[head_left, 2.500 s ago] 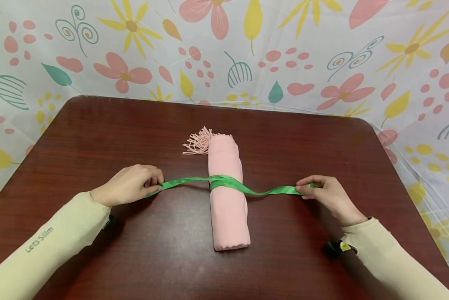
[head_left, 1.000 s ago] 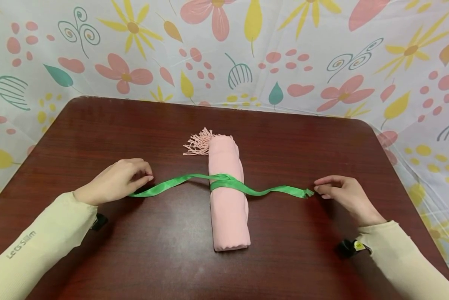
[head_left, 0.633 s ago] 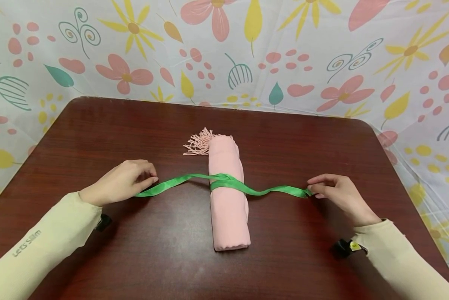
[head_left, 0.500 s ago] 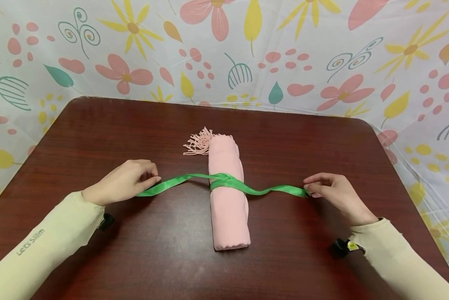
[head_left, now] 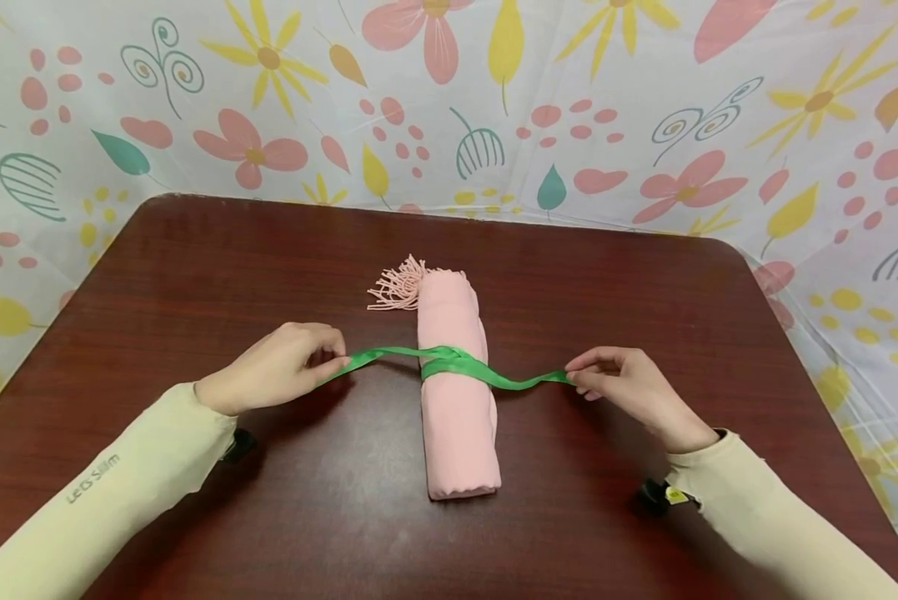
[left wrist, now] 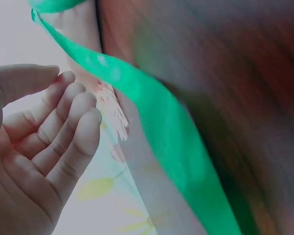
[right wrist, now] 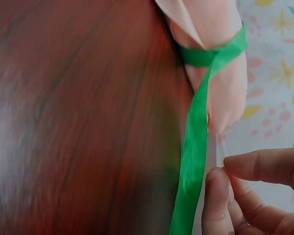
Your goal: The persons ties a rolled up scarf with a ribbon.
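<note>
A rolled pink scarf (head_left: 459, 442) with a fringe (head_left: 398, 285) at its far end lies lengthwise on the table. Around its middle goes a green ribbon (head_left: 449, 364), crossed on top, with a tail out to each side. Beside the left tail is my left hand (head_left: 279, 367), fingers loosely bent; in the left wrist view, the ribbon (left wrist: 157, 117) passes apart from its fingertips. My right hand (head_left: 636, 392) hovers by the other tail, thumb and index tips together. The right wrist view has that ribbon (right wrist: 192, 166) running next to the fingers, not between them.
The dark brown wooden table (head_left: 268, 258) has rounded far corners. Behind it hangs a white curtain (head_left: 614, 92) printed with flowers and leaves. A small dark device (head_left: 240, 446) is at the left wrist and another device (head_left: 653, 497) at the right.
At first both hands held the ribbon tails, then they drew outward off them. Since then both hands have moved back inward along the tails. The scarf has stayed in place.
</note>
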### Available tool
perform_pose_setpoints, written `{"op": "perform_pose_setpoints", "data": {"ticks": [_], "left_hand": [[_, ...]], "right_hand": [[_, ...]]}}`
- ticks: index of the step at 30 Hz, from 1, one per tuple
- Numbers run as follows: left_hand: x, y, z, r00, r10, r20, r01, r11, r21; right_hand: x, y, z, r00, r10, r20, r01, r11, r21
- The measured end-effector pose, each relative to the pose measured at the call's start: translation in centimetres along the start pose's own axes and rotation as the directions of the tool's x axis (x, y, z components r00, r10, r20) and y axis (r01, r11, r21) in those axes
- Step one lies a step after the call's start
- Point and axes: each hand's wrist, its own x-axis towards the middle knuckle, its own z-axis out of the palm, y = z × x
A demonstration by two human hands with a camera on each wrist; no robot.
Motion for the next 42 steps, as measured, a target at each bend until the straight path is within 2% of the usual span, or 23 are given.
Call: {"op": "perform_pose_setpoints", "data": {"ticks": [3,5,10,18,22,25,29,31,33,36,42], "left_hand": [[0.3,0.3,0.6,1.000,-0.002,-0.005,0.001,0.999,-0.038],[0.4,0.6,1.0,0.999,-0.028,0.020,0.031,0.993,-0.118],[0.6,1.6,1.7,0.986,-0.120,0.111,0.149,0.942,-0.300],[1.0,1.8,2.3,0.983,-0.151,0.104,0.177,0.936,-0.305],[1.1,1.8,2.6,0.977,-0.192,0.088,0.210,0.924,-0.320],[1.3,2.1,2.8,0.965,-0.258,0.051,0.260,0.903,-0.342],[1.6,2.2,3.0,0.934,-0.358,-0.001,0.328,0.856,-0.400],[1.7,2.1,3.2,0.924,-0.382,-0.006,0.341,0.831,-0.439],[1.7,2.0,3.4,0.921,-0.390,-0.002,0.344,0.815,-0.466],[1.8,1.8,3.7,0.924,-0.382,0.011,0.341,0.811,-0.475],[2.0,1.7,4.0,0.931,-0.363,0.029,0.339,0.836,-0.432]], "right_hand": [[0.1,-0.4,0.7,1.000,-0.017,0.020,0.016,1.000,0.012],[0.2,-0.6,1.2,0.999,-0.026,0.035,0.025,1.000,0.016],[0.3,-1.0,2.0,0.997,-0.038,0.068,0.038,0.999,-0.002],[0.6,-1.1,3.2,0.993,-0.054,0.102,0.052,0.998,0.022],[0.8,-1.1,3.6,0.991,-0.053,0.120,0.048,0.998,0.050],[0.9,-1.1,3.9,0.992,-0.040,0.121,0.032,0.997,0.063],[1.1,-1.1,4.1,0.993,-0.032,0.114,0.022,0.996,0.092],[1.2,-1.2,4.2,0.993,-0.036,0.112,0.024,0.994,0.106],[1.3,-1.2,4.3,0.993,-0.042,0.112,0.028,0.992,0.119],[1.4,-1.2,4.4,0.993,-0.045,0.111,0.030,0.991,0.133],[1.6,-1.2,4.3,0.994,-0.037,0.107,0.025,0.993,0.115]]}}
